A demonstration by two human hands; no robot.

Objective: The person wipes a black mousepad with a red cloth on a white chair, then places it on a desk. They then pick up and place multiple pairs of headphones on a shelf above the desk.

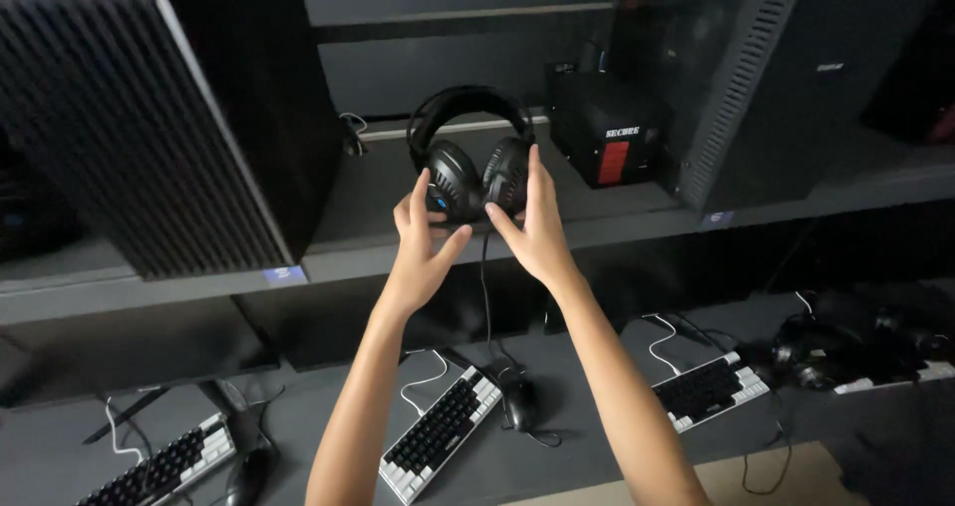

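Here, both hands up at shelf [617, 229]: left hand [423, 237] & right hand [532, 222] grip clamped on headset [471, 153] earcups, one per side, steadying it; cable hangs to tabletop [557, 446].

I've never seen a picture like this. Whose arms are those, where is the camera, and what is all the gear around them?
There is no machine here: the picture comes from a camera worn on a person's head, looking along their own two bare arms. The left hand and the right hand reach up to a black headset on a dark shelf, with the fingers against its ear cups. A cable hangs down from it. On the same shelf stand a big black computer tower on the left, another tower on the right and a small black box. Below is a desk with three black-and-white keyboards, the middle one between the arms, and a black mouse beside it. Another headset lies at the right.
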